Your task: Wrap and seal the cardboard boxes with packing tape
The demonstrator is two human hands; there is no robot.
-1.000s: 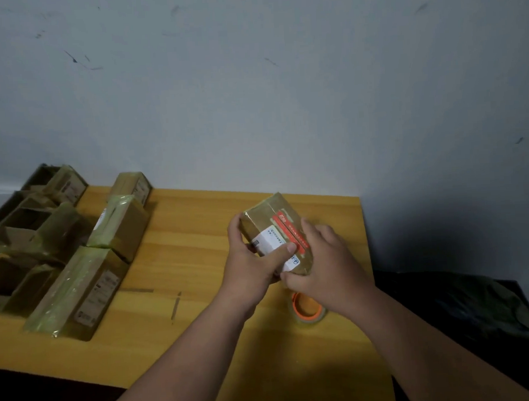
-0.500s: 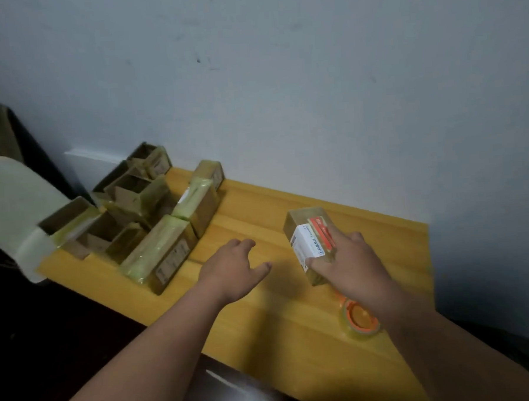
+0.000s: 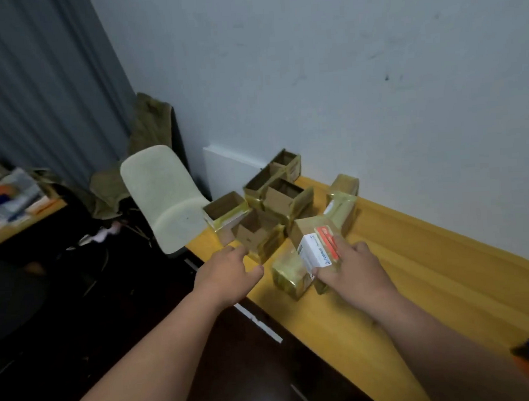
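Note:
My right hand (image 3: 351, 269) grips a tape-wrapped cardboard box (image 3: 316, 243) with a white label and a red strip, holding it over another wrapped box (image 3: 288, 274) near the table's front edge. My left hand (image 3: 230, 271) hovers with loosely spread fingers, holding nothing, just in front of an open cardboard box (image 3: 259, 234). Several more open boxes (image 3: 283, 196) stand behind it. Two wrapped boxes (image 3: 343, 202) lie by the wall. The tape roll is out of view.
The yellow wooden table (image 3: 429, 271) runs right along the pale wall. A pale chair (image 3: 165, 196) stands left of the table's end, with green cloth behind it. A second desk (image 3: 18, 213) with clutter is at far left. A dark floor lies below.
The view has swung left. My right hand carried the labelled box left to the stack of wrapped boxes. My left hand reached further left toward the open boxes. The tape roll has left the frame.

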